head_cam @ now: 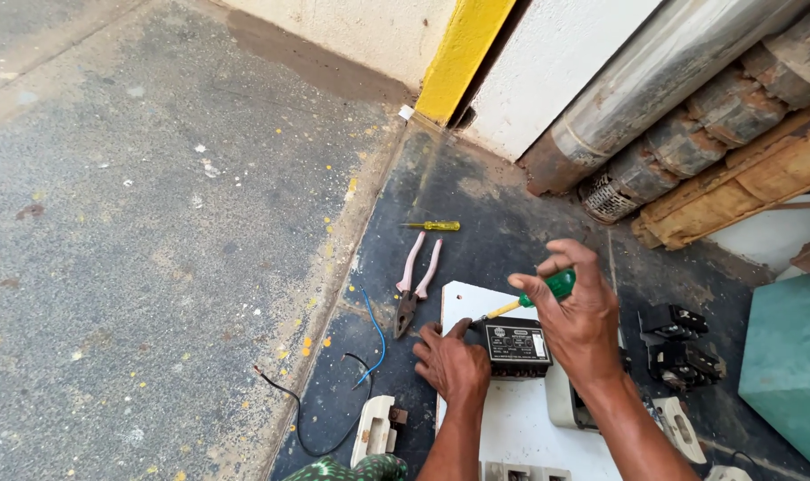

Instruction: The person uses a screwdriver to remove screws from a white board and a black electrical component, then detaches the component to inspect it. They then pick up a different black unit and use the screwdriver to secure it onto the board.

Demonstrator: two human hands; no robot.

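Two screwdrivers lay in view, a yellow one (433,225) and a green one (547,289). There was one pair of pliers (416,283), one white board (512,419), one black box (517,346), two wires (374,334), and two hands (454,361).

A screwdriver (537,294) with a glossy green plastic handle is seen; the black box (516,347) looks matt plastic; the board (521,419) smooth white; the floor (138,223) rough concrete.

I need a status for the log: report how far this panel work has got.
Done: the black module sits on the white board. In hand: the right hand drives a green-handled screwdriver at its corner while the left hand steadies it. Left: black parts and loose wires lie unmounted beside it.
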